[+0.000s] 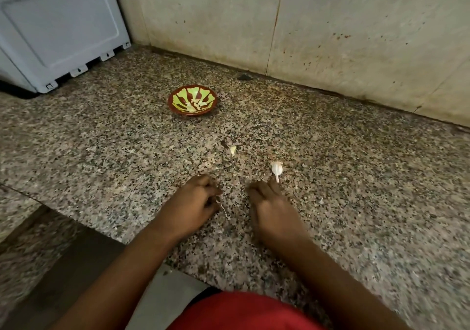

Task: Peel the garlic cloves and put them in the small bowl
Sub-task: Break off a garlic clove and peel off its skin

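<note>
Just beyond the right hand (269,210), whose grip looks loosely curled and empty, lies an unpeeled garlic clove (276,169) on the tabletop (356,177), probably light and papery-skinned, best pinched at its plump body; left hand (195,200) pinches a peel strip (223,207).

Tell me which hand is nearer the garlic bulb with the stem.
Right. The right hand sits just below the garlic bulb, nearly touching its stem; the left hand is farther left.

Speckled granite counter (343,167) carries it all: a small bowl (193,100) with peeled cloves sits toward the back wall, a lone peeled clove (233,149) lies mid-counter, a garlic stub (276,170) just right of it, and a white appliance (56,29) stands at the back left.
</note>
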